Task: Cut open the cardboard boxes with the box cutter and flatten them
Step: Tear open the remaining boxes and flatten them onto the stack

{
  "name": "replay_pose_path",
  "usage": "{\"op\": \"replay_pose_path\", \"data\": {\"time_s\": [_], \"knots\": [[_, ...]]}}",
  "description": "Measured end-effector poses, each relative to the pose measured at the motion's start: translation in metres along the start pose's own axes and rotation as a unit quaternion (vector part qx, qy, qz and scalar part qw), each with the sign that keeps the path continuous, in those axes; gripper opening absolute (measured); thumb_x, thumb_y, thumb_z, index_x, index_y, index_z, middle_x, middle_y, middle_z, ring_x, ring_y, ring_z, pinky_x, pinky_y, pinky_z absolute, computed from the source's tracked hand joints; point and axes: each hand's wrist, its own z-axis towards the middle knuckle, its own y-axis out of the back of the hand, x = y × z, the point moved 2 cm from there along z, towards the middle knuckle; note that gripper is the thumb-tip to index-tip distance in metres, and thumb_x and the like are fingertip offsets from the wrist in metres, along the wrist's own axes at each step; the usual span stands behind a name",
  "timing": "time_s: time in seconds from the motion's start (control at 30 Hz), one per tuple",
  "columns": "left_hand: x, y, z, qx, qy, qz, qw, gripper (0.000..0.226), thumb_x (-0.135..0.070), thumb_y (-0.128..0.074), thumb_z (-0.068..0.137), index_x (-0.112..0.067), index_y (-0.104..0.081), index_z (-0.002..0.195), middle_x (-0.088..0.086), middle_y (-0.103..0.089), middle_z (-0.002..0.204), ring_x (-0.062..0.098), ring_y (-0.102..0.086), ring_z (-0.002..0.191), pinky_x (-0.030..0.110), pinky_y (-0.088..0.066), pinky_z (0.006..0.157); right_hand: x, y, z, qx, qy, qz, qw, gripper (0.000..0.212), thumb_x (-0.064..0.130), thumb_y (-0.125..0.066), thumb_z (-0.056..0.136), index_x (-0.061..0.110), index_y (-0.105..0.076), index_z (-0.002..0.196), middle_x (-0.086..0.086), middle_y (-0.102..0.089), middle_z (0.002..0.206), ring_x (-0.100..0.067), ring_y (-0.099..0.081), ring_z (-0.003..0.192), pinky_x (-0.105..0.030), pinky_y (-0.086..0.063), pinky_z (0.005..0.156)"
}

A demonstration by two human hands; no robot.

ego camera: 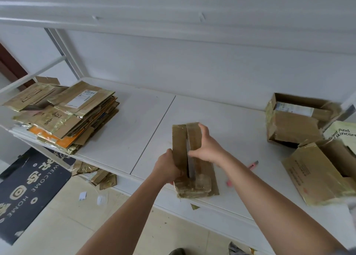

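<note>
Many flattened brown cardboard boxes (63, 116) lay stacked at the white desk's (125, 139) left end, while both hands' fingers (193, 154) gripped a small taped box's (192, 158) flaps mid-desk, the pink box cutter (252, 165) idle beside it, three boxes (296, 120) left.

White table (119, 131), dark welcome mat (28, 189) on tiled floor (63, 231), white wall (192, 62)

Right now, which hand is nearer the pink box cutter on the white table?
Right. The right hand grips the small taped cardboard box, on the pink box cutter's side; the left hand grips the box's far side.
</note>
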Motion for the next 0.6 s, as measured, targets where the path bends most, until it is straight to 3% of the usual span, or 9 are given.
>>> {"op": "replay_pose_path", "data": {"time_s": [0.1, 0.17, 0.3, 0.37, 0.47, 0.6], "knots": [[0.001, 0.006, 0.005, 0.026, 0.010, -0.075, 0.997, 0.039, -0.009, -0.073, 0.081, -0.009, -0.045, 0.107, 0.016, -0.060, 0.107, 0.030, -0.069, 0.081, 0.041, -0.062, 0.064, -0.001, -0.009, 0.005, -0.012, 0.001, -0.015, 1.000, 0.104, 0.022, -0.075, 0.082, 0.027, -0.004, 0.157, -0.012, -0.040, 0.148, -0.024, -0.057, 0.112, -0.025, -0.045, 0.077], [0.003, 0.015, 0.013, -0.001, 0.033, -0.135, 0.990, 0.034, -0.016, -0.074, 0.084, -0.010, -0.047, 0.103, 0.013, -0.060, 0.108, 0.027, -0.068, 0.083, 0.035, -0.061, 0.062, -0.004, -0.016, 0.003, 0.019, 0.006, -0.021, 1.000, 0.102, 0.024, -0.076, 0.081, 0.026, -0.008, 0.157, -0.009, -0.033, 0.155, -0.027, -0.044, 0.131, -0.029, -0.042, 0.090], [0.007, 0.017, 0.026, -0.057, 0.035, -0.150, 0.986, 0.015, -0.014, -0.068, 0.084, -0.017, -0.053, 0.082, 0.006, -0.063, 0.085, 0.026, -0.070, 0.073, 0.038, -0.062, 0.059, -0.009, -0.024, 0.003, 0.085, 0.001, -0.039, 0.996, 0.091, 0.034, -0.068, 0.089, 0.028, -0.007, 0.157, -0.006, -0.024, 0.161, -0.027, -0.035, 0.142, -0.032, -0.039, 0.100], [0.010, 0.013, 0.027, -0.071, 0.035, -0.146, 0.986, 0.015, -0.014, -0.068, 0.082, -0.016, -0.054, 0.084, 0.009, -0.064, 0.084, 0.029, -0.070, 0.070, 0.034, -0.059, 0.052, -0.005, -0.026, 0.007, 0.061, 0.000, -0.040, 0.997, 0.086, 0.047, -0.062, 0.092, 0.024, -0.010, 0.157, -0.006, -0.026, 0.160, -0.026, -0.035, 0.142, -0.033, -0.036, 0.104], [0.017, 0.012, 0.027, -0.077, 0.035, -0.159, 0.984, 0.022, -0.011, -0.069, 0.082, -0.013, -0.052, 0.096, 0.011, -0.062, 0.095, 0.030, -0.070, 0.073, 0.032, -0.057, 0.048, 0.008, -0.028, 0.017, -0.060, 0.006, -0.046, 0.997, 0.082, 0.056, -0.063, 0.087, 0.018, -0.027, 0.150, -0.008, -0.041, 0.147, -0.026, -0.046, 0.132, -0.036, -0.043, 0.103], [0.024, 0.014, 0.027, -0.074, 0.036, -0.157, 0.984, 0.029, -0.010, -0.069, 0.083, -0.013, -0.051, 0.105, 0.009, -0.061, 0.097, 0.028, -0.068, 0.075, 0.032, -0.058, 0.049, 0.026, -0.041, 0.026, -0.143, 0.013, -0.174, 0.974, 0.068, 0.051, -0.072, 0.082, 0.016, -0.039, 0.132, -0.008, -0.045, 0.125, -0.031, -0.058, 0.109, -0.035, -0.046, 0.078]]}}
